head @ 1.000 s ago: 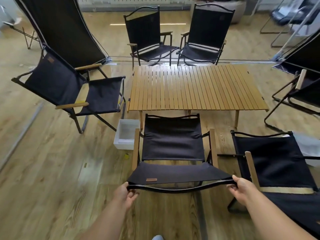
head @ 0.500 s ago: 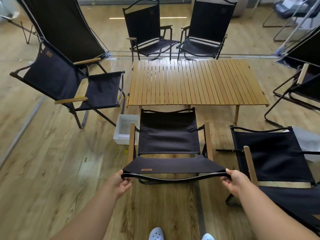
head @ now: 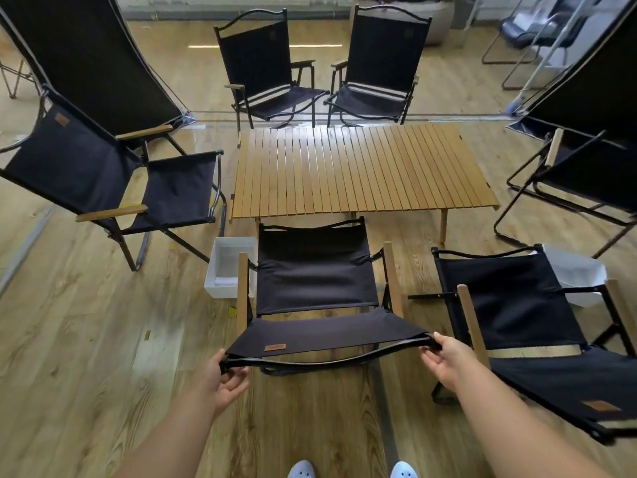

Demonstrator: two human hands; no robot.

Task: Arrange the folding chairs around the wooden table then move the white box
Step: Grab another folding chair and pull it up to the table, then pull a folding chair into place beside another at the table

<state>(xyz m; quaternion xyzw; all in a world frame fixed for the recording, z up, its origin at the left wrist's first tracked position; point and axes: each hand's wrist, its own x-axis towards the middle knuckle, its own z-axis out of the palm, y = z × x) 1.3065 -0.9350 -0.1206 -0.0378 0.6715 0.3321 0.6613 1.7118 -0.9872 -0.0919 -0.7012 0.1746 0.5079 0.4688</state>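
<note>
Left hand [head: 220, 381] and right hand [head: 448, 363] grasp top-rail ends of black fabric folding chair [head: 313, 277] at near edge of slatted wooden table [head: 362, 170]; white open box [head: 225, 267] by table's near-left corner.

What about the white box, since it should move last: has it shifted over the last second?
No. The white box still sits right by the wooden table's near-left leg, same as in the earlier pictures.

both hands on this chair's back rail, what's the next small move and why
Probably let go of the rail: the middle chair stands facing the wooden table, seat front near its edge and roughly square. The left hand and right hand only hold the rail's ends, and the white box beside the chair is not yet moved.
</note>
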